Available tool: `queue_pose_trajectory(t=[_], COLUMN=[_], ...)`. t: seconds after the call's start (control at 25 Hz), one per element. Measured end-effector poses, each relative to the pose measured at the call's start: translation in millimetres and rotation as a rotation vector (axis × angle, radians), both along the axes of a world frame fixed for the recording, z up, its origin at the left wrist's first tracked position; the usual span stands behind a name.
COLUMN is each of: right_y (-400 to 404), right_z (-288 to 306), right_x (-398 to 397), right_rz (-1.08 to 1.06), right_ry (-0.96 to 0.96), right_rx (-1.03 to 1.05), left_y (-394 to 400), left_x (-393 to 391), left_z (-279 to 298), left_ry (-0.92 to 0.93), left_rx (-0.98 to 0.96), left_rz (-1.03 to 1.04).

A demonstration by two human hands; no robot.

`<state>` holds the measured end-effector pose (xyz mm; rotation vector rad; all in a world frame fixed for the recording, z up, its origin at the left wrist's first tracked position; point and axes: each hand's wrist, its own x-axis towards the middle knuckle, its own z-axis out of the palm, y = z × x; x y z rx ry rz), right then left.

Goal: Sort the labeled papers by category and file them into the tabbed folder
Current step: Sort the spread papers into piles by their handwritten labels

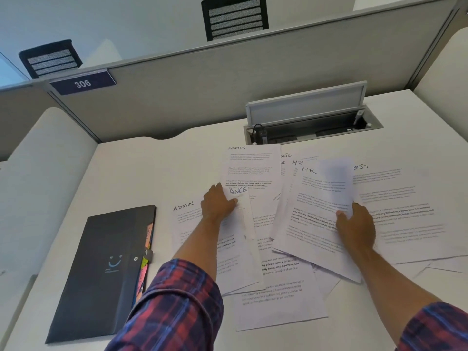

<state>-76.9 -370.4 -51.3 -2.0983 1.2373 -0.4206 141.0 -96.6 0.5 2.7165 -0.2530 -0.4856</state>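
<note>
Two sheets read ADMIN, two HR, beside sign 306.

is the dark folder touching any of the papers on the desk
Apart. The head view shows a strip of bare desk between the dark folder and the nearest ADMIN sheet.

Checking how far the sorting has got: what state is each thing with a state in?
Tabbed folder: closed, flat on the desk, coloured tabs showing at its edge.
Papers: unsorted, spread overlapping.
Cable box lid: raised open.
Left hand: fingers on a sheet.
Right hand: holds a blurred sheet.
</note>
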Motion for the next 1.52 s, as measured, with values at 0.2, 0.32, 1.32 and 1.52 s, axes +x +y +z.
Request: queue_pose_trajectory(t=[0.2,0.32,1.32,1.52], right_y=[4,5,5,4], right_z=[-12,-16,-23,-23], right_x=[-1,0,-6,-7], right_rz=[0.009,0.009,-0.061,-0.072], right_ry=[0.01,0.022,-0.195,-0.233], right_rx=[-0.199,-0.258,-0.088,-0.065], left_y=[-17,-27,14,25], left_x=[16,22,16,6], left_z=[-8,-9,3,4], left_ry=[-0.055,-0.063,0.075,0.069], left_rx=[0.11,0.153,0.42,0.131], left_rz=[0.04,0.072,0.078,0.238])
